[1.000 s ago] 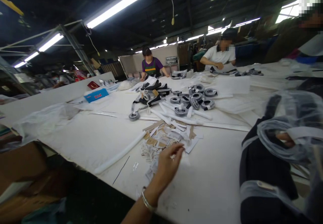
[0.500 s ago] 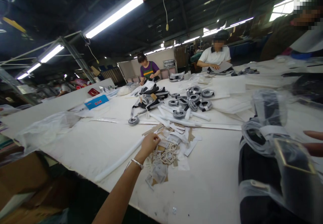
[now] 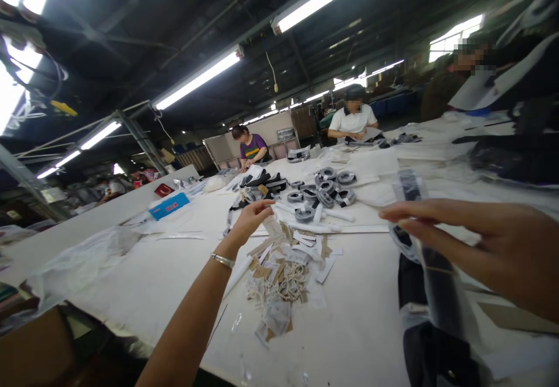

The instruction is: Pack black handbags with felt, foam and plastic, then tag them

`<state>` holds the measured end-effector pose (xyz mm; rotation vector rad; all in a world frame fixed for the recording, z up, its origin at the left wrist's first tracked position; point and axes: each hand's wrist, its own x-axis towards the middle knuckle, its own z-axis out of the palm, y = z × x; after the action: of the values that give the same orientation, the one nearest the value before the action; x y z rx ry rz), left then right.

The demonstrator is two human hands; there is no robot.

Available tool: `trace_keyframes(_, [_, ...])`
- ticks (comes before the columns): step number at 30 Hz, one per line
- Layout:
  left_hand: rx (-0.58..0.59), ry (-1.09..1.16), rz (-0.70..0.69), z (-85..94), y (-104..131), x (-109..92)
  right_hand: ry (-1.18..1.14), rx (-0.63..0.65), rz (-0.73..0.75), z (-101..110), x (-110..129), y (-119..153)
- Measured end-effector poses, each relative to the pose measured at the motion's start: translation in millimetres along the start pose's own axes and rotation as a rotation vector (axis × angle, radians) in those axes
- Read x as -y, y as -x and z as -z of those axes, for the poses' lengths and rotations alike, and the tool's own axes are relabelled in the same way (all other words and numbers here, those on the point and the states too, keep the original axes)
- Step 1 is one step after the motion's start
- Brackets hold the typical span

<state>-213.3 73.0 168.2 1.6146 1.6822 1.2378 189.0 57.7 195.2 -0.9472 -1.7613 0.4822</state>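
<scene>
My left hand (image 3: pixel 252 219) is above the far edge of a heap of scraps, fingers pinched. A small whitish packet (image 3: pixel 273 227) hangs under its fingertips. The heap holds pale cord loops (image 3: pixel 292 282), paper and cardboard strips (image 3: pixel 306 240), and a clear packet (image 3: pixel 278 315) at its near end. At the right my right hand (image 3: pixel 489 241) reaches across, thumb and fingers stretched out and apart, with nothing visible between them. Below and behind it lies a black bag (image 3: pixel 413 294) with a plastic-wrapped strap; the hand hides part of it, and I cannot tell whether they touch.
Coiled grey straps (image 3: pixel 326 186) and black straps (image 3: pixel 262 182) lie farther back on the white table (image 3: pixel 174 276). White tubes (image 3: pixel 338 215) are in front of them. At left are a blue box (image 3: pixel 169 206) and plastic sheeting (image 3: pixel 87 259). Several people work around the table.
My left hand has risen from the heap, with the packet now under its fingers. My right hand has come in farther from the right, over the bag. The view has shifted.
</scene>
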Motion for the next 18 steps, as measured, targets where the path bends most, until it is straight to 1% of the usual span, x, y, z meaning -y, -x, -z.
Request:
trace_keyframes(2, [0.025, 0.036, -0.003, -2.7, -5, -10, 0.044, 0.18, 0.158, -12, 13, -15])
trace_keyframes(3, [0.038, 0.057, -0.001, -3.7, -6, -14, 0.047, 0.253, 0.212, -17, 16, -22])
trace_keyframes(6, [0.051, 0.145, 0.003, -4.3, -7, -25, 0.005, 0.397, 0.25, -32, 21, -39])
trace_keyframes(10, [0.028, 0.282, -0.008, -1.8, -3, -42, -0.03, 0.585, 0.258, -55, 22, -59])
trace_keyframes(12, [0.022, 0.351, -0.014, -2.2, 1, -53, -0.056, 0.636, 0.235, -68, 25, -67])
trace_keyframes(13, [0.025, 0.386, -0.019, -3.4, 3, -59, -0.081, 0.657, 0.198, -75, 27, -71])
trace_keyframes(16, [0.058, 0.49, -0.049, -11.2, 11, -79, -0.202, 0.703, 0.015, -94, 35, -75])
trace_keyframes(18, [0.088, 0.544, -0.076, -18.8, 17, -91, -0.29, 0.71, -0.066, -102, 42, -74])
